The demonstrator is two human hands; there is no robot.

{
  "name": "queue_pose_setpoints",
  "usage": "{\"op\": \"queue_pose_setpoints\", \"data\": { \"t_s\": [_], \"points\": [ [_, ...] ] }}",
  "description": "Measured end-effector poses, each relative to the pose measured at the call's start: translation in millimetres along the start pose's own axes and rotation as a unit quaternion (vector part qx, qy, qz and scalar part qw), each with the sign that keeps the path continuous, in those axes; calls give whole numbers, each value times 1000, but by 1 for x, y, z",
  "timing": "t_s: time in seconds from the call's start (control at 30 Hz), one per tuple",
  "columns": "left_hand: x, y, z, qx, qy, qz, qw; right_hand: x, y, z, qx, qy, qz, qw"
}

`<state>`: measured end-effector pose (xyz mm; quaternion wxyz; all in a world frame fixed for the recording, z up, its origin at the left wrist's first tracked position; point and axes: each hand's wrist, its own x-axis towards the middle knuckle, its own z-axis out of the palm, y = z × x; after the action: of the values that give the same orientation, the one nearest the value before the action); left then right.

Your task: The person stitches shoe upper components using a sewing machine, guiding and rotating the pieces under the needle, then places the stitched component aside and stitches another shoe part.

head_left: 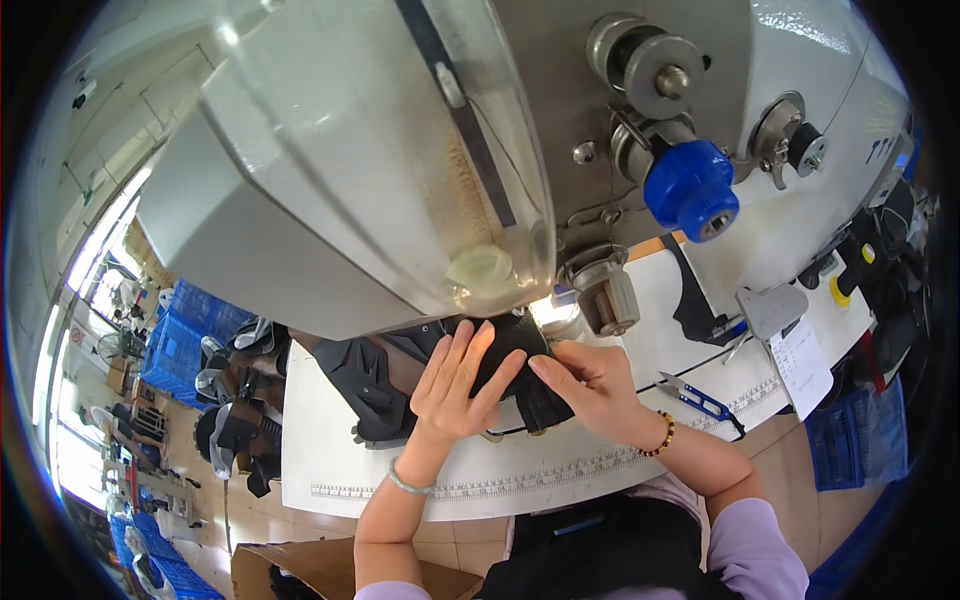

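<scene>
Both hands close on the dark piece, which lies between them on the white table, directly beneath the overhang of the machine head. The left hand lies palm down, fingers loosely spread and pointing to about 1 o'clock, its fingertips reaching up to the black material near the machine's lower edge. From the left hand's middle, the exposed part of the piece lies toward 3 o'clock

From the right hand the same part lies toward 8 or 9 o'clock, and this hand is the nearer one: its thumb points to about 10 o'clock, with the tip against the piece's edge. The other fingers curl in beside it; whether they pinch the material from beneath, I cannot tell

What matters most, I judge, is how the piece runs: its visible stretch slants from about 11 o'clock, by the machine, to 5 o'clock, through the gap between the hands. The rest is covered, so its full long axis is uncertain. More dark material sits at 9 o'clock from the left hand; whether it joins the piece is unclear. Blue-handled snips lie apart, at 3 o'clock from the right hand
</scene>
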<state>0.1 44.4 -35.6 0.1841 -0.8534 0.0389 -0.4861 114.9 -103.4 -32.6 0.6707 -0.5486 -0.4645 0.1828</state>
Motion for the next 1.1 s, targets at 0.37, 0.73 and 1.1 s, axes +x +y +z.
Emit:
{"op": "queue_pose_setpoints", "data": {
  "t_s": [0.37, 0.73, 1.1],
  "points": [
    [5, -12, 6, -17, 0, -8, 1000, 10, 8, 11, 34, 48, 0, 998],
    [9, -15, 8, -28, 11, -10, 999, 11, 5, 18, 71, 71, 18, 995],
    [11, -26, 8, -55, 15, -18, 998, 13, -11, 19, 32, 54, 102, 993]
  ]
}}
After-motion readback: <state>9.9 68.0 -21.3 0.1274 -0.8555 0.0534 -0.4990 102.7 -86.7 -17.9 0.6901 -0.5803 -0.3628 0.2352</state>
